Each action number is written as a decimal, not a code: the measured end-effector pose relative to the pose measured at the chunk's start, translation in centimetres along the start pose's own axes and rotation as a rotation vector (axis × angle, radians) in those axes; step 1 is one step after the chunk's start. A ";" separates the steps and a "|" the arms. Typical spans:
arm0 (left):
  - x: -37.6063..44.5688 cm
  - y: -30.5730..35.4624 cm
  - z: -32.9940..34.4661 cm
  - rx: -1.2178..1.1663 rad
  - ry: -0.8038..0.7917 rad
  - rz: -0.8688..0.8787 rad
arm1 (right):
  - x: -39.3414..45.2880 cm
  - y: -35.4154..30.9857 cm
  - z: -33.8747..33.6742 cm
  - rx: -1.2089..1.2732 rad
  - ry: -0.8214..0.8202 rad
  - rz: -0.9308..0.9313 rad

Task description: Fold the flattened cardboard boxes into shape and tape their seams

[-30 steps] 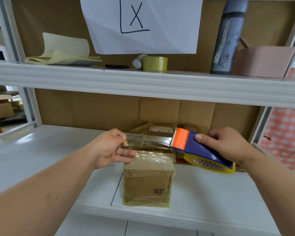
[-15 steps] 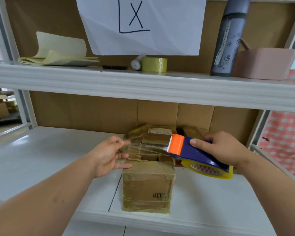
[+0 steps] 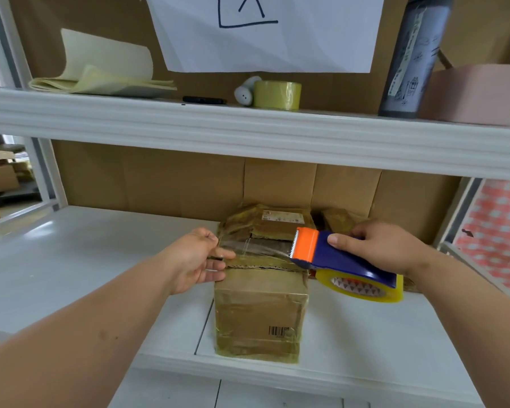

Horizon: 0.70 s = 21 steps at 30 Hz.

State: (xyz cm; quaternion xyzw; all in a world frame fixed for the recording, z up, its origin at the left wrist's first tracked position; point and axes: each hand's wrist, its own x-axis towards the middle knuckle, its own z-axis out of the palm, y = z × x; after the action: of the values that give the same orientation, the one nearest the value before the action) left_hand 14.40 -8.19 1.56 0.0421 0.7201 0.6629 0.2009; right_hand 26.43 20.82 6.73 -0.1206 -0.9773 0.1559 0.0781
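Both hands work over a cardboard box [image 3: 261, 310] that stands at the front edge of the white shelf [image 3: 71, 260], with bare shelf wide to its left and less room to its right. Left hand [image 3: 195, 260] pinches the free end of a clear tape strip [image 3: 256, 245] at the box's top left edge, while the right hand [image 3: 383, 245] grips the blue and orange tape dispenser [image 3: 336, 260]. Its toothed orange end points left, and the strip runs left to right across the box top.
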 end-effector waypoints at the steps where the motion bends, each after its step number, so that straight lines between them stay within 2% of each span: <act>1: 0.1 -0.1 -0.1 0.020 0.005 0.005 | 0.2 0.0 0.0 -0.013 -0.020 0.003; 8: 0.4 -0.6 -0.7 -0.061 -0.054 -0.034 | 1.6 -0.5 0.2 -0.075 -0.137 0.027; 16: -0.6 0.3 -1.4 -0.175 -0.088 -0.120 | 2.7 -1.7 0.2 -0.164 -0.183 0.029; 21: -0.7 -0.4 -0.9 -0.214 0.014 -0.116 | 3.0 -2.2 0.2 -0.165 -0.195 0.032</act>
State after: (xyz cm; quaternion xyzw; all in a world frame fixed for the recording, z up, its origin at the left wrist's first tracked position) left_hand 14.82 -9.30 1.40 -0.0259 0.6479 0.7234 0.2373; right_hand 23.09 19.47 7.58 -0.1266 -0.9877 0.0873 -0.0298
